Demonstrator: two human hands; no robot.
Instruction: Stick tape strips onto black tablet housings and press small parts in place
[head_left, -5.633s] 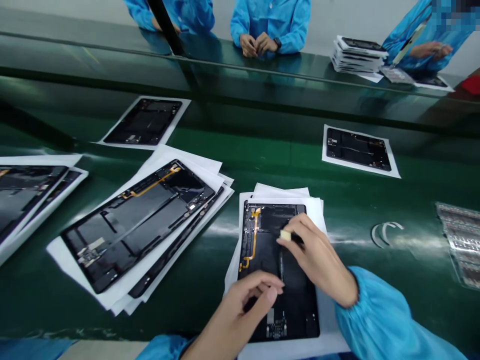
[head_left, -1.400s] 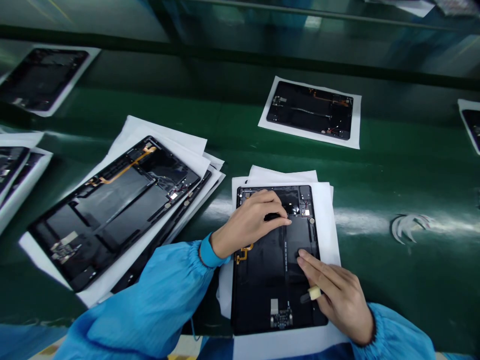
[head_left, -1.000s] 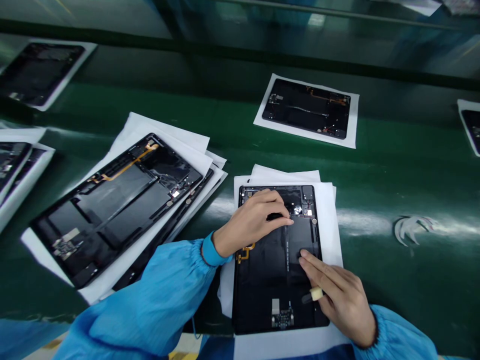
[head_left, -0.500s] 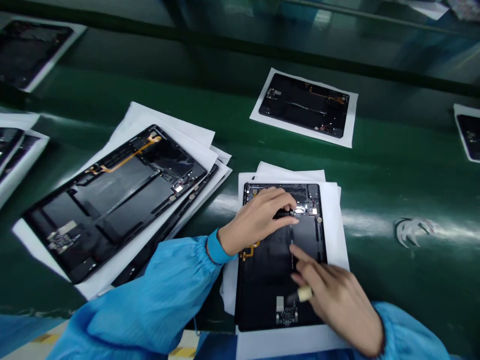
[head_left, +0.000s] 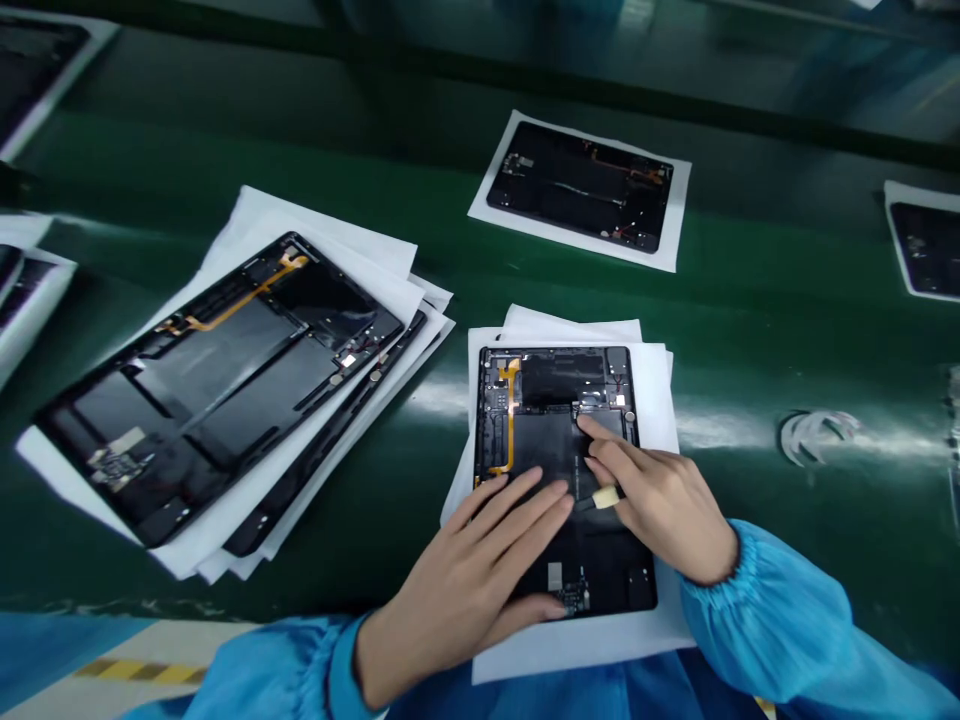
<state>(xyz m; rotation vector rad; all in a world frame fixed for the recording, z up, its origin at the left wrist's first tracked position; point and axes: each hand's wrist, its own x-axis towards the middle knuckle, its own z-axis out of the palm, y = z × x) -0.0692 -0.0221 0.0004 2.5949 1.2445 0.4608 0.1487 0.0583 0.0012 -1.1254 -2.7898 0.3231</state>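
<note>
Head cam: my left hand [head_left: 469,580] lies spread on the open black tablet [head_left: 544,440], right hand [head_left: 669,503] pinching a cream block [head_left: 605,497]; loose grip could drop it.

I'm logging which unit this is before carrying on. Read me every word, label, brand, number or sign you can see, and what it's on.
No text can be read.
Dark strip in the nearest open device: a line of tiny pale marks, too small to read.
Small circuit board: any print too small.
Striped floor tape: no lettering visible.
</note>
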